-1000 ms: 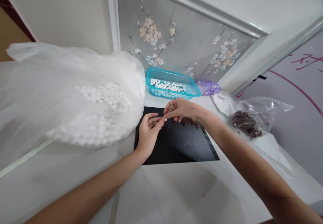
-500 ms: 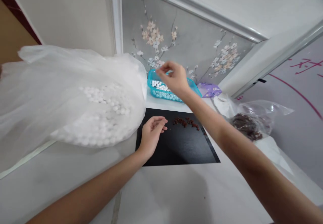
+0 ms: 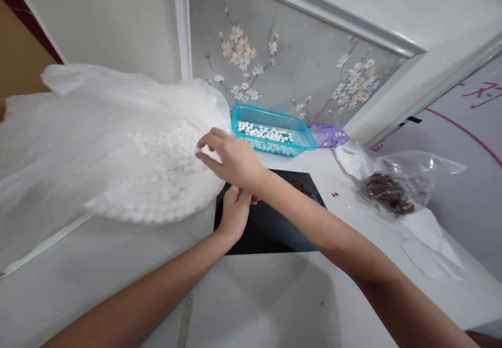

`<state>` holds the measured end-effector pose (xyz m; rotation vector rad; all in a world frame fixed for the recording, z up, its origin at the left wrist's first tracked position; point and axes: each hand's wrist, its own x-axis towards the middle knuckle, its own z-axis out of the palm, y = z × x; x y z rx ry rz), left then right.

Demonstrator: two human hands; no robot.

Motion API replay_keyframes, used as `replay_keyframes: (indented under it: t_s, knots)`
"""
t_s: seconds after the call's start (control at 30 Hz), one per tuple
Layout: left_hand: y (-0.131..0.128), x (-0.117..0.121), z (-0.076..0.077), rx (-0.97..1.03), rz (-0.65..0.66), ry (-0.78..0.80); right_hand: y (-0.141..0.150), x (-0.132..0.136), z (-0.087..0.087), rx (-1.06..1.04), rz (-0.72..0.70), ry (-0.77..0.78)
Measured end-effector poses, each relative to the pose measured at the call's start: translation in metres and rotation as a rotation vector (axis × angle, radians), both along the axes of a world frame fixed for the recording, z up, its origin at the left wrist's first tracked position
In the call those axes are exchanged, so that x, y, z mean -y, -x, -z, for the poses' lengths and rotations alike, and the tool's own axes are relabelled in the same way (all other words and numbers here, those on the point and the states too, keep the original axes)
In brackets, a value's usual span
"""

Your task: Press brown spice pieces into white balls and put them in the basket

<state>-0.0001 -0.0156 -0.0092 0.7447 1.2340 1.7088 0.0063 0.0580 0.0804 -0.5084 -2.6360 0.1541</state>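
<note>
My right hand reaches across to the right side of a large translucent bag full of small white balls. Its thumb and fingers are apart, with nothing visible between them. Below it my left hand hovers over the left part of a black mat; its fingers are curled together, partly hidden by the right hand, and whatever they pinch cannot be made out. Small dark red pieces lie on the mat, partly covered by my right forearm. A blue basket behind the mat holds many white balls.
A purple packet lies right of the basket. Farther right is a clear plastic bag with dark brown pieces, on white sheets. A few tiny brown bits lie on the white table. A flower picture stands behind.
My right hand has moved from above the blue basket, left and down to the bag of white balls, and its fingers have spread. My left hand has stayed over the mat.
</note>
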Motion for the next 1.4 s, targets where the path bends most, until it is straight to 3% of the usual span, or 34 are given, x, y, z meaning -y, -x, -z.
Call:
replay_keyframes:
  t_s: [0.1, 0.17, 0.3, 0.43, 0.63, 0.8, 1.03, 1.4]
  knots:
    - [0.0, -0.002, -0.001, 0.069, 0.027, 0.014, -0.033, -0.013, 0.001, -0.288, 0.058, 0.071]
    - [0.001, -0.003, -0.002, 0.102, 0.032, 0.017, -0.06, -0.019, 0.013, -0.395, 0.072, 0.126]
    - [0.001, -0.002, -0.007, 0.068, 0.03, 0.055, -0.117, -0.011, 0.055, -0.38, 0.153, 0.253]
    - [-0.001, -0.001, -0.008, -0.075, 0.142, 0.078, -0.148, 0.006, 0.086, -0.362, 0.212, 0.224]
    - [-0.002, -0.001, -0.008, -0.172, 0.125, 0.084, -0.145, 0.009, 0.09, -0.398, 0.21, 0.105]
    - [-0.002, -0.002, -0.006, -0.234, 0.196, 0.075, -0.147, 0.007, 0.091, -0.348, 0.2, 0.163]
    - [-0.003, -0.003, -0.006, -0.16, 0.053, 0.111, -0.15, -0.01, 0.097, -0.332, 0.548, 0.282]
    - [-0.002, -0.001, -0.009, -0.123, 0.082, 0.126, -0.143, -0.002, 0.095, -0.142, 0.637, 0.218]
